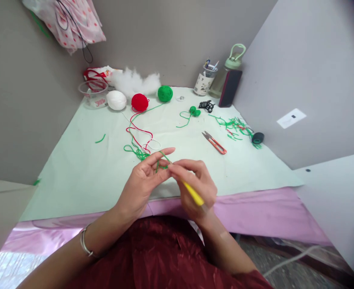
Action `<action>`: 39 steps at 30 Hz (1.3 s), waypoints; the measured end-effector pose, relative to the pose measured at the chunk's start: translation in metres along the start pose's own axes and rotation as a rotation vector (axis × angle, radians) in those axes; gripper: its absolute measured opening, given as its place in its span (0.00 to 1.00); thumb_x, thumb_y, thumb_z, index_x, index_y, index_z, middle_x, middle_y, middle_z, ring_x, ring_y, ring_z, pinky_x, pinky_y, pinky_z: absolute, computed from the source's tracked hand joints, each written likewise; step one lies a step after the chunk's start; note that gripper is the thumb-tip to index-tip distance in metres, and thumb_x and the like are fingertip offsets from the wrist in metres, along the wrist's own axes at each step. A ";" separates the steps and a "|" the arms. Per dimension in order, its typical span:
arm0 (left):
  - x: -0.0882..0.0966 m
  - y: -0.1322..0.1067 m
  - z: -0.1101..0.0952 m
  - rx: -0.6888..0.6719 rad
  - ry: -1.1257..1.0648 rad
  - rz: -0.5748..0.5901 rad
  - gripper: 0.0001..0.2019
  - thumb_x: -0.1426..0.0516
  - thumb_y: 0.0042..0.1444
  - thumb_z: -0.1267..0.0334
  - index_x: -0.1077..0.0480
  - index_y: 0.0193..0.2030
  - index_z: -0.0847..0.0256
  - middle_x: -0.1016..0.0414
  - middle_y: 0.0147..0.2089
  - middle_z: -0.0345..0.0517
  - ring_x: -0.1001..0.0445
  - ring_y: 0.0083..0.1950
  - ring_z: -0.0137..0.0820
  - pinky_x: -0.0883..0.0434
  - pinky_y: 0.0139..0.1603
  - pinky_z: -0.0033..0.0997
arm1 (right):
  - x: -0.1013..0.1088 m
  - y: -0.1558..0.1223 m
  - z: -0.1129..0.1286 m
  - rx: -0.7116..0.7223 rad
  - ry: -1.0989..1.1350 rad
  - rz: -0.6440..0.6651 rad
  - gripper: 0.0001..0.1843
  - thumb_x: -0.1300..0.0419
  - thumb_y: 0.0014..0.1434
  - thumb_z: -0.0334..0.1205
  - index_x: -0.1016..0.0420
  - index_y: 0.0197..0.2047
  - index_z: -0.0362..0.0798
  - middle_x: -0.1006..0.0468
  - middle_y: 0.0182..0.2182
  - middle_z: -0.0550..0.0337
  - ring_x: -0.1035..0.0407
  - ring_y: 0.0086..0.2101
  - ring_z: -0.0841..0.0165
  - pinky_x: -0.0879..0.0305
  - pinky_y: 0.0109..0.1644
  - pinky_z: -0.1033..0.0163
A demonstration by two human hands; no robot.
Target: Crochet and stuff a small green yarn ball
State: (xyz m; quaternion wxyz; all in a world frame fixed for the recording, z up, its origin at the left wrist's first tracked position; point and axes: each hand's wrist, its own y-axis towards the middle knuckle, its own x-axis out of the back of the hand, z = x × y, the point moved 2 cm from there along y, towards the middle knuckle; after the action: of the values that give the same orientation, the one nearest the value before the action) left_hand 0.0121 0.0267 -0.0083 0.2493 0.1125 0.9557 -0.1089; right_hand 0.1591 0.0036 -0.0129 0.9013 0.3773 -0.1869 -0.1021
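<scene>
My right hand (196, 182) grips a crochet hook (194, 194) by its yellow handle, its tip close to my left fingertips. Green yarn (166, 157) runs over the raised index finger of my left hand (148, 176), whose thumb and other fingers pinch a small bit of green yarn work, mostly hidden. Both hands meet above the table's front edge. Loose green yarn (137, 152) lies in a tangle just beyond my left hand and trails back towards the green yarn ball (165, 93). Red yarn (140, 130) crosses it.
At the back are a red yarn ball (140, 102), a white yarn ball (116, 100), fluffy stuffing (134, 83) and a plastic tub (94, 98). To the right lie thread snips (214, 142), yarn scraps (234, 125), small green pieces (195, 111), a phone (230, 88) and a bottle (219, 80).
</scene>
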 end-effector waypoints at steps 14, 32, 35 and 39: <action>0.005 -0.002 -0.002 -0.050 0.181 0.064 0.17 0.33 0.61 0.59 0.19 0.57 0.48 0.27 0.42 0.41 0.34 0.39 0.27 0.39 0.33 0.25 | 0.000 0.011 -0.013 -0.407 0.496 -0.036 0.08 0.36 0.68 0.44 0.15 0.42 0.54 0.16 0.35 0.59 0.30 0.29 0.70 0.32 0.34 0.61; -0.002 0.001 -0.010 0.158 -0.095 0.125 0.24 0.32 0.52 0.64 0.20 0.58 0.56 0.31 0.38 0.40 0.36 0.34 0.25 0.36 0.39 0.27 | 0.006 0.018 -0.018 -0.524 0.742 -0.047 0.10 0.36 0.67 0.45 0.17 0.37 0.51 0.19 0.31 0.60 0.32 0.24 0.73 0.33 0.27 0.66; -0.002 0.000 -0.008 0.088 -0.046 0.127 0.22 0.32 0.53 0.65 0.19 0.57 0.55 0.30 0.39 0.39 0.34 0.35 0.25 0.34 0.41 0.26 | 0.005 0.019 -0.019 -0.568 0.787 -0.035 0.11 0.34 0.65 0.47 0.19 0.35 0.50 0.21 0.29 0.61 0.34 0.22 0.74 0.35 0.24 0.67; -0.005 -0.002 -0.003 -0.057 0.097 0.137 0.23 0.32 0.57 0.64 0.22 0.61 0.53 0.24 0.43 0.43 0.27 0.47 0.33 0.31 0.53 0.32 | 0.001 0.013 -0.016 -0.470 0.626 -0.002 0.11 0.35 0.66 0.48 0.17 0.37 0.51 0.18 0.35 0.57 0.30 0.29 0.71 0.31 0.30 0.63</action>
State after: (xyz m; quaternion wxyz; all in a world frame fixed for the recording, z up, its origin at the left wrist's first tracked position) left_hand 0.0143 0.0248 -0.0033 0.2125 0.1759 0.9594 -0.0586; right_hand 0.1674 0.0223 -0.0141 0.9764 0.1738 0.1258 -0.0231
